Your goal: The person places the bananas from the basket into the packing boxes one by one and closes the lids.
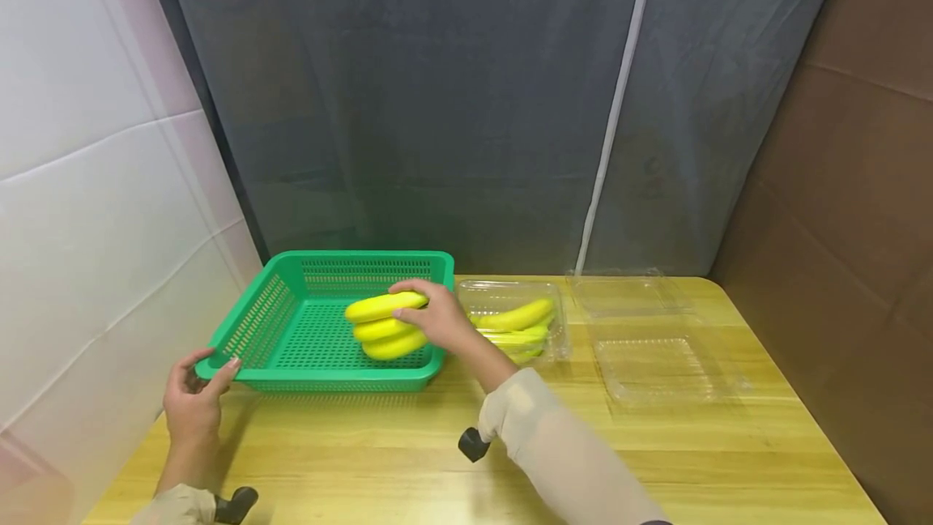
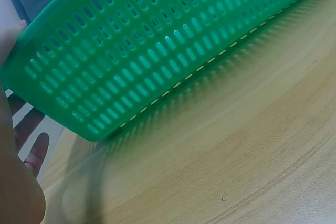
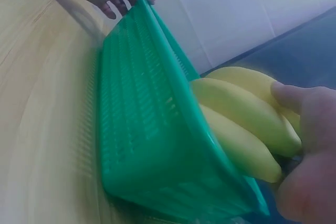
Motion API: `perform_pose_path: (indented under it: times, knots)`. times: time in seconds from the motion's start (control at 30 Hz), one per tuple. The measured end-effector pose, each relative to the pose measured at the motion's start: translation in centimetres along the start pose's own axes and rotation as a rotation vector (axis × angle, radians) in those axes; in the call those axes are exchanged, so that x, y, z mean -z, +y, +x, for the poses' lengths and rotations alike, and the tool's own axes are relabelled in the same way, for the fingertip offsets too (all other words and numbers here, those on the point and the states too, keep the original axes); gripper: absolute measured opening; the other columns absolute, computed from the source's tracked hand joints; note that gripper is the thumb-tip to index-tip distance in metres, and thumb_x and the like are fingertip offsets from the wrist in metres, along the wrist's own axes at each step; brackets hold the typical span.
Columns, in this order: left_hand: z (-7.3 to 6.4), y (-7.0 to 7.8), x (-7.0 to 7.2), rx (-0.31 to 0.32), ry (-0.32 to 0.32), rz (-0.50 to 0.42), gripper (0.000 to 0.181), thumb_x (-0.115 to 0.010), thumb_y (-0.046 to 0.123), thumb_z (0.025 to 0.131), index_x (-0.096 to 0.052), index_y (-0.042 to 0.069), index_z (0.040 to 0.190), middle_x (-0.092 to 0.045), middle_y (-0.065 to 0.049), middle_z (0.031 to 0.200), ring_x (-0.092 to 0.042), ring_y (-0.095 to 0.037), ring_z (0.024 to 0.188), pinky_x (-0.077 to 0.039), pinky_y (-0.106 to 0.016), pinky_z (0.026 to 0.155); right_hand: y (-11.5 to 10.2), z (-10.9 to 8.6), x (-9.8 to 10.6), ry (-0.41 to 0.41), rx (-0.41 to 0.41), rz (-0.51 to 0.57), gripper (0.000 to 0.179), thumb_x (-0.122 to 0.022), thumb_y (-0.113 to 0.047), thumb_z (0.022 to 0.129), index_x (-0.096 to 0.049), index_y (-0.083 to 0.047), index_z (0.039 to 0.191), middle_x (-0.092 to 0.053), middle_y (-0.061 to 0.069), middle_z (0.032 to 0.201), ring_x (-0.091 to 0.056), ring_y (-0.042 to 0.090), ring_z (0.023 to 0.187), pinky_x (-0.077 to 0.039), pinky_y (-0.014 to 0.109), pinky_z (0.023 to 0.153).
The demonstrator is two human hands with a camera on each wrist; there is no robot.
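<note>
A bunch of several yellow bananas (image 1: 386,329) is in my right hand (image 1: 440,318), over the right part of a green plastic basket (image 1: 328,376). In the right wrist view the thumb lies across the stem end of the bananas (image 3: 241,111), and the basket's rim is just beside them. My left hand (image 1: 191,399) grips the basket's near left corner, thumb on the rim and fingers outside. The left wrist view shows the basket's slotted side wall (image 2: 157,45), with those fingers partly hidden behind its corner.
Right of the basket, a transparent plastic container (image 1: 561,339) has more bananas (image 1: 513,317) in it. Farther right lies another transparent container (image 1: 656,367) with its lid opened back. A grey curtain (image 1: 437,104) hangs behind the wooden table (image 1: 364,452), with fabric walls at both sides.
</note>
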State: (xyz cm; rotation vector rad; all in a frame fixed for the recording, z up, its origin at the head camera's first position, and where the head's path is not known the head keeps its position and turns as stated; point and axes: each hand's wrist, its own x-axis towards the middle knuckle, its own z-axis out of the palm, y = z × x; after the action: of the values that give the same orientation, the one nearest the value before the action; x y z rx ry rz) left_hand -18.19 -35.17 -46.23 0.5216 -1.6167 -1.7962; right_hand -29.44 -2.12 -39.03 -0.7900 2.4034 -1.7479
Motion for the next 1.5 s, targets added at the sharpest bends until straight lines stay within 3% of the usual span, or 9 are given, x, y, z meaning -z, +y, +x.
perform_pose_path:
  times: [0.27,0.47,0.73,1.17,1.5]
  knots:
    - [0.0,0.1,0.0,0.001,0.001,-0.022,0.037,-0.075,0.000,0.083,-0.063,0.016,0.114,-0.058,0.005,0.095,-0.052,-0.005,0.068,-0.045,-0.011,0.063,-0.2,-0.9,2.0,-0.017,-0.018,0.103,0.030,-0.072,-0.019,0.090,-0.068,-0.027,0.119,-0.060,-0.007,0.119,-0.058,0.016,0.084,-0.052,0.028,0.069]
    - [-0.1,0.1,-0.1,-0.004,0.008,-0.035,0.036,-0.074,-0.001,0.083,-0.063,0.015,0.113,-0.059,0.005,0.093,-0.053,-0.004,0.069,-0.046,-0.011,0.061,-0.7,-1.5,3.7,-0.018,0.013,0.155,0.031,-0.072,-0.015,0.090,-0.068,-0.021,0.120,-0.058,-0.005,0.127,-0.057,0.017,0.095,-0.051,0.028,0.075]
    - [0.0,0.0,0.0,-0.004,0.013,-0.042,0.036,-0.075,0.000,0.083,-0.064,0.015,0.113,-0.059,0.005,0.093,-0.053,-0.004,0.069,-0.046,-0.010,0.062,-0.8,-2.5,6.2,-0.026,0.010,0.212,0.033,-0.070,-0.015,0.091,-0.065,-0.016,0.124,-0.054,0.000,0.132,-0.055,0.021,0.096,-0.050,0.029,0.075]
    - [0.1,-0.2,0.0,0.002,-0.017,-0.026,0.036,-0.074,0.000,0.084,-0.062,0.016,0.115,-0.057,0.005,0.098,-0.053,-0.003,0.072,-0.047,-0.009,0.063,0.1,-3.7,10.4,0.032,0.055,0.333,0.032,-0.067,-0.003,0.090,-0.063,-0.006,0.122,-0.057,0.010,0.118,-0.058,0.024,0.090,-0.054,0.028,0.076]
    - [-0.1,0.0,0.0,-0.003,0.003,-0.029,0.035,-0.073,0.000,0.084,-0.062,0.015,0.114,-0.058,0.004,0.096,-0.053,-0.004,0.072,-0.046,-0.010,0.061,0.9,-4.9,12.9,0.098,0.067,0.363,0.035,-0.066,-0.004,0.089,-0.060,0.001,0.124,-0.055,0.011,0.118,-0.056,0.022,0.086,-0.051,0.026,0.073]
